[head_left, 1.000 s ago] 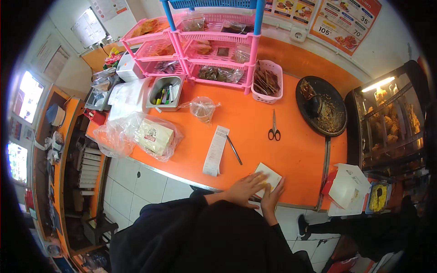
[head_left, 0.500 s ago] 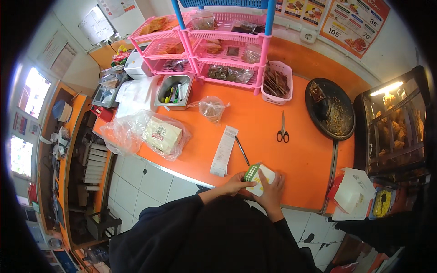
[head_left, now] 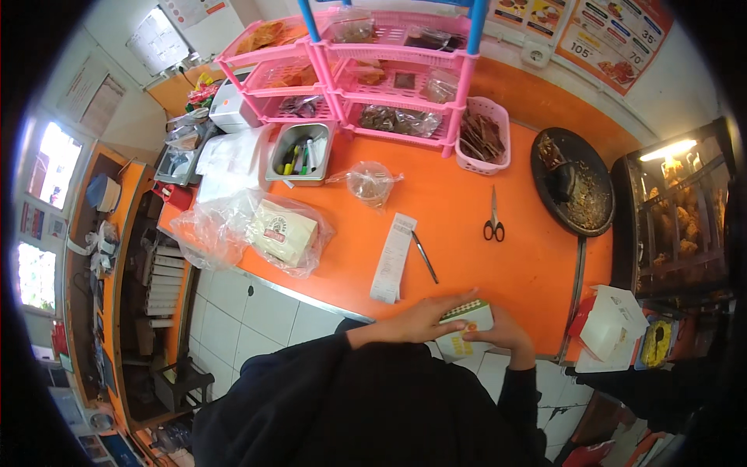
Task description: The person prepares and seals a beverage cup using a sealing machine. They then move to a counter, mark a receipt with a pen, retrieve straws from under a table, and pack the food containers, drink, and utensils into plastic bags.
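Observation:
A small white carton box (head_left: 472,321) with a green checkered edge and yellow print is held close to my body, over the table's near edge. My left hand (head_left: 424,317) presses on its left side, the fingers long and the thumb across its face. On the opposite side, my right hand (head_left: 504,333) grips the box with its thumb on the front. Just beyond the hands lie a long paper receipt (head_left: 391,261) and a dark pen (head_left: 425,257). Black-handled scissors (head_left: 494,226) rest farther off to the right.
Left on the orange table (head_left: 459,210) is a pale package in a clear bag (head_left: 284,233). Behind stand a metal tub of markers (head_left: 301,153), a tied clear bag (head_left: 368,185), a pink rack (head_left: 401,117) and a pink basket (head_left: 484,140). A black mortar (head_left: 576,183) and lit food cabinet (head_left: 677,210) flank the right.
Both hands have shifted slightly right with the box and tilted it, so another face shows. My left fingers now stretch along its far edge. The view has also moved slightly.

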Demonstrator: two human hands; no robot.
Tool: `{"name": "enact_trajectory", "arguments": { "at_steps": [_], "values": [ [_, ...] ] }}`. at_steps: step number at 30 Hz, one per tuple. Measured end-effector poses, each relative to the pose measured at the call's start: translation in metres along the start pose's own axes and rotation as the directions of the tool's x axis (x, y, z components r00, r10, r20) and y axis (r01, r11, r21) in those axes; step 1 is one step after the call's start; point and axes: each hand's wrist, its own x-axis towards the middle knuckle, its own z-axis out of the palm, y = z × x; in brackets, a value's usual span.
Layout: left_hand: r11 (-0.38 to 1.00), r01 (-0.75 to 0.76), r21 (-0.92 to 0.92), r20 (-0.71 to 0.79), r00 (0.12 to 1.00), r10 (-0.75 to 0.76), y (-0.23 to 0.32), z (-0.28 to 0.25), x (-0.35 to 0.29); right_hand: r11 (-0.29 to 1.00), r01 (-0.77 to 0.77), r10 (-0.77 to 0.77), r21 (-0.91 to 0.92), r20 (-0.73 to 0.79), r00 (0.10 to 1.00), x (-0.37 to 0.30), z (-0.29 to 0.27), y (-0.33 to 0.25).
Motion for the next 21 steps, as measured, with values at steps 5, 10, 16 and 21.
{"name": "enact_trajectory", "arguments": {
  "at_steps": [5,10,16,21],
  "values": [
    [0.659,0.077,0.748,-0.529,0.669,0.522,0.009,-0.136,-0.068,0.886,0.357,-0.262,0.295,-0.315,0.912,0.049,0.028,-0.082],
    [0.267,0.911,0.313,-0.871,0.164,0.463,-0.004,-0.273,-0.187,0.457,0.560,-0.545,0.691,-0.280,0.790,0.151,0.151,-0.183],
    [0.833,0.535,0.142,-0.877,0.458,-0.145,-0.114,-0.376,-0.258,0.616,0.219,-0.434,0.757,0.094,0.896,0.305,0.311,-0.175],
    [0.882,0.347,-0.318,-0.597,0.649,-0.471,-0.054,-0.389,-0.261,0.679,0.644,-0.709,-0.352,-0.087,0.700,0.292,0.275,-0.238]
  ]
}}
